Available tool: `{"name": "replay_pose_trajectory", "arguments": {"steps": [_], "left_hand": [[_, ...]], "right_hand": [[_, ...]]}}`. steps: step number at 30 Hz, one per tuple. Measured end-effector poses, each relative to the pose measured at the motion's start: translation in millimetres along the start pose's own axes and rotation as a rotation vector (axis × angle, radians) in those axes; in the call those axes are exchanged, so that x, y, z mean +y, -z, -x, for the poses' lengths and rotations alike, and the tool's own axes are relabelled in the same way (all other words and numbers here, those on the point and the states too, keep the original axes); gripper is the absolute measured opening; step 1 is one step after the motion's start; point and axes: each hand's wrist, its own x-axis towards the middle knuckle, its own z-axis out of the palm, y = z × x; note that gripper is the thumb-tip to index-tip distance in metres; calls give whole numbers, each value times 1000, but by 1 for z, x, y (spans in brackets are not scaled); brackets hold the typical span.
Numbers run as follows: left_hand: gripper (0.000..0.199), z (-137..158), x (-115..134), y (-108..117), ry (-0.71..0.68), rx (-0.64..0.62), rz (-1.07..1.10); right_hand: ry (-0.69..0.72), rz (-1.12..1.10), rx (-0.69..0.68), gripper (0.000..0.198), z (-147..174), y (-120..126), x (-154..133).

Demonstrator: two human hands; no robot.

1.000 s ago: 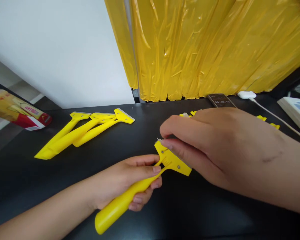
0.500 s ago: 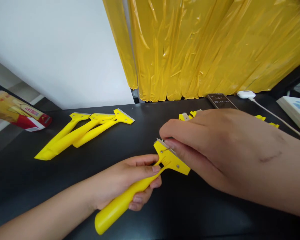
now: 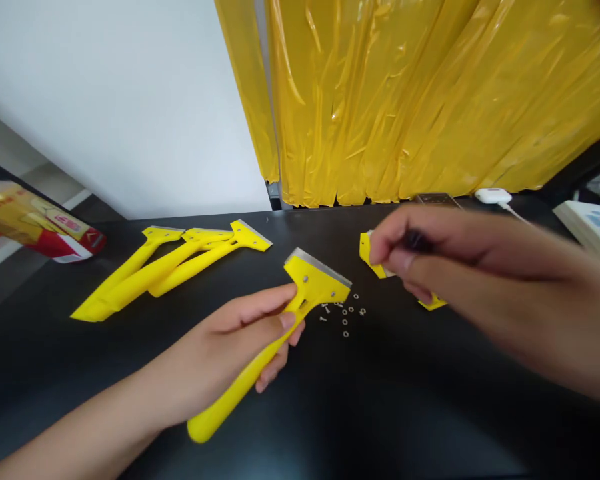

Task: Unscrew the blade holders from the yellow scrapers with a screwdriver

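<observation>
The left hand (image 3: 230,353) holds a yellow scraper (image 3: 275,333) by its handle, fingers (image 3: 260,313) wrapped narrow around the grip just below the head. The scraper tilts up off the black bench (image 3: 130,373), its butt end low and toward the person, its head beyond the fingertips with a metal blade (image 3: 317,263) clamped along the far edge. 2 small screw heads show on the head plate.

The right hand (image 3: 430,260) hovers just right of the scraper head, blurred, and apart from it. Its thumb and forefinger pinch closed on a small dark object (image 3: 416,241) (too blurred to name). Under and behind those fingers lie loose yellow plastic parts (image 3: 373,257) on the bench.

Between the two hands, just right of the left fingertips and below the scraper head, a scatter of small screws and nuts (image 3: 347,313) lies on the bench.

Well to the left of the left hand, 3 more yellow scrapers (image 3: 180,263) lie together, heads pointing right. Farther left sits a red and yellow packet (image 3: 35,223). Beyond the right hand, at the foot of a yellow plastic curtain (image 3: 430,93), a dark device (image 3: 437,198) and a white charger with its cable (image 3: 493,195) rest on the bench.
</observation>
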Motion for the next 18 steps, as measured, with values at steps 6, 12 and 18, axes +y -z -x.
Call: {"name": "replay_pose_trajectory", "arguments": {"steps": [6,12,18], "left_hand": [[51,5,-13,-3,-506,192,-943],[53,-2,-29,-4,-565,259,-1339],[53,0,-30,-3,-564,277,-1346]], "right_hand": [[-516,-476,-326,39,15,-45,17],[-696,-662,-451,41,7,-64,34],[-677,-948,-426,38,5,-66,42]]}}
